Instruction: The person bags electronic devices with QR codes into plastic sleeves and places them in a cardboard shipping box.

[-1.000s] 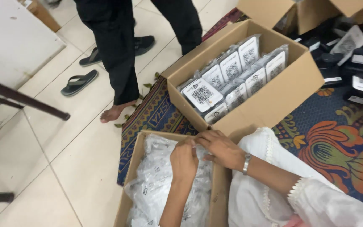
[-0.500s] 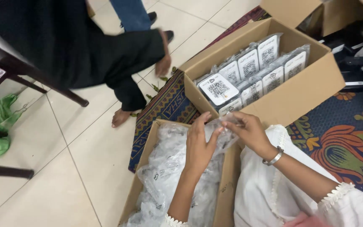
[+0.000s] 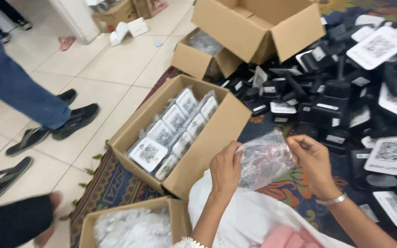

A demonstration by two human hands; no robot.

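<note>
Head view, as I log it. Open cardboard box (image 3: 180, 138) on the rug (image 3: 116, 183), just left of my hands; it holds rows of bagged white-faced plaques (image 3: 171, 133), standing on edge. A second box (image 3: 129, 227) at the lower edge, filled with crumpled clear bags. Two more boxes (image 3: 253, 27) behind, flaps open. Right side: a heap of black stands (image 3: 341, 87) with glossy white square faces, piled loosely on the rug. Tiled floor to the left, with sandals (image 3: 5, 177) and other people's legs (image 3: 14, 87) and feet.

Clear plastic bag (image 3: 265, 158): thin, wrinkled, shiny, held up between my hands over my lap. Left hand (image 3: 226, 170) pinches its left edge, fingers curled. Right hand (image 3: 313, 160) grips its upper right edge between thumb and fingers.
</note>
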